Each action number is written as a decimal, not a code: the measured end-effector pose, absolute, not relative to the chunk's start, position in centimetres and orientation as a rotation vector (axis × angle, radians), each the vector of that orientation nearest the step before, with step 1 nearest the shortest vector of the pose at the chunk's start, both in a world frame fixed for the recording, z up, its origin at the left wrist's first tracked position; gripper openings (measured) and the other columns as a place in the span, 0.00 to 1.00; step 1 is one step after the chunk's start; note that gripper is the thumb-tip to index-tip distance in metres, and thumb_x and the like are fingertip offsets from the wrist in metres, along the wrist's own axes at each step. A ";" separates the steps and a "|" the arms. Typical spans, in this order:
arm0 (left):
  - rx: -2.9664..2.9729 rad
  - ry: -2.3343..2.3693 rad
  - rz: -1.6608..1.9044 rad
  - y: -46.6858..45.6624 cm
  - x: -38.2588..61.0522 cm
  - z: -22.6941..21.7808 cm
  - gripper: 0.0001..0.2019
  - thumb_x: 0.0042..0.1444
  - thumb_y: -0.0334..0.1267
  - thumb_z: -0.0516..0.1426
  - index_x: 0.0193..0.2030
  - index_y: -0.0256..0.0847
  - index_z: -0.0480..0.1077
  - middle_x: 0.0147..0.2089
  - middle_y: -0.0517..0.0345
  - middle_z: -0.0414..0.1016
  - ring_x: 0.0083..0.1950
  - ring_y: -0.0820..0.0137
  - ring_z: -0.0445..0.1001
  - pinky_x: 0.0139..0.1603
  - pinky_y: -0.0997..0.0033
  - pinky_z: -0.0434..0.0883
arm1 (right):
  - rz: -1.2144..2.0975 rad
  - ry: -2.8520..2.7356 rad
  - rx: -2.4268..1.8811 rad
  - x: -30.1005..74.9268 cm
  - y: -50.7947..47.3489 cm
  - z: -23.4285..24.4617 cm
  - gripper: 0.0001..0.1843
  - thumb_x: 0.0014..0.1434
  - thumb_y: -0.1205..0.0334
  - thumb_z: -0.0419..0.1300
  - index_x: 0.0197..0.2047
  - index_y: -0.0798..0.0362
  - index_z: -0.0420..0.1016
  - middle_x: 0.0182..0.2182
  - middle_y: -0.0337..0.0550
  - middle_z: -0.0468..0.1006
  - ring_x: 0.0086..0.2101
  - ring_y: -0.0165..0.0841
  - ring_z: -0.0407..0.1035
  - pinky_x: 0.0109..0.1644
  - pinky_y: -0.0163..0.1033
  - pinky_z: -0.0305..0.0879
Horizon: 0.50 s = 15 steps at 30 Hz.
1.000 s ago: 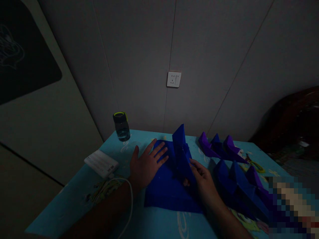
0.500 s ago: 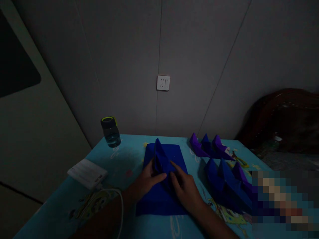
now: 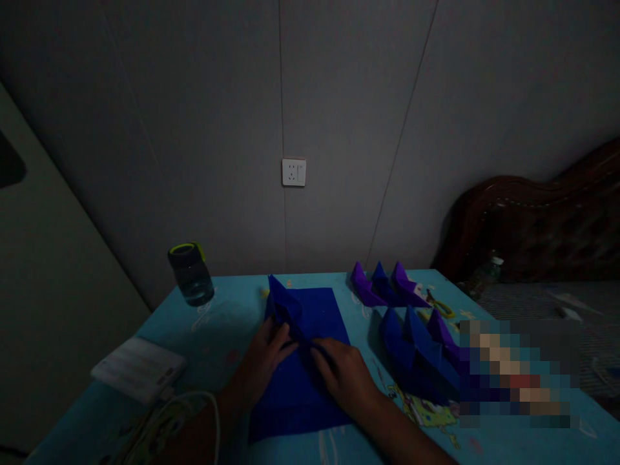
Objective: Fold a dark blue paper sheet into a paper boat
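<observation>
A dark blue folded paper boat (image 3: 285, 305) is held slantwise over flat blue paper (image 3: 295, 402) on the table. At its lower left side, my left hand (image 3: 265, 356) is closed on the boat, thumb on top and fingers partly hidden behind it. My right hand (image 3: 345, 373) pinches the boat's near right end with bent fingers. Right of my hands stand larger blue and purple paper boats (image 3: 419, 355). Farther back is a group of smaller purple and blue paper boats (image 3: 387, 290).
A water bottle (image 3: 191, 274) stands at the table's back left. A white power bank (image 3: 138, 369) with a white cable (image 3: 216, 420) lies at the left. Yellow-handled scissors (image 3: 443, 309) lie back right. Behind rises a wall with a socket (image 3: 294, 172).
The view has turned right. The boat has swung from nearly upright to a slant, its tall tip at the upper left. My right hand has closed at its near end.
</observation>
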State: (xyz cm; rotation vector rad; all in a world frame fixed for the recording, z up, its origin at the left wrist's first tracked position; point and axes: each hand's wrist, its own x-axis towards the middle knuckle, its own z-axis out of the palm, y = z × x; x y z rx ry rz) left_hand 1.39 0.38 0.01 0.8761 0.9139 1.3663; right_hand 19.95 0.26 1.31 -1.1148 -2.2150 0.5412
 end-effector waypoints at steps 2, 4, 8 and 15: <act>0.972 1.074 1.408 0.7 1.1 -0.3 0.26 0.57 0.50 0.60 0.61 0.46 0.66 0.56 0.48 0.75 0.56 0.56 0.75 0.61 0.48 0.67 | 0.514 -2.121 -1.153 20.2 0.8 1.2 0.16 0.68 0.60 0.49 0.50 0.53 0.76 0.42 0.48 0.82 0.41 0.39 0.78 0.47 0.40 0.69; 1.187 1.265 1.431 0.9 0.8 -0.5 0.23 0.54 0.48 0.62 0.56 0.47 0.71 0.53 0.49 0.76 0.55 0.55 0.75 0.61 0.49 0.67 | 0.473 -2.027 -1.249 20.6 1.5 1.2 0.17 0.68 0.59 0.49 0.51 0.54 0.76 0.43 0.50 0.82 0.42 0.40 0.77 0.48 0.42 0.69; 1.774 1.351 1.255 0.5 0.5 -0.5 0.12 0.57 0.43 0.60 0.48 0.52 0.78 0.52 0.51 0.76 0.56 0.53 0.72 0.62 0.49 0.64 | 0.363 -1.877 -1.565 21.6 3.2 1.5 0.20 0.68 0.57 0.48 0.53 0.56 0.75 0.44 0.53 0.82 0.43 0.42 0.77 0.49 0.42 0.68; 2.059 1.305 1.141 0.0 0.4 0.0 0.12 0.62 0.40 0.54 0.45 0.54 0.79 0.47 0.51 0.78 0.51 0.56 0.74 0.57 0.51 0.68 | 0.291 -1.774 -1.836 22.4 5.4 1.0 0.17 0.69 0.61 0.46 0.51 0.56 0.74 0.40 0.51 0.83 0.40 0.40 0.78 0.42 0.37 0.67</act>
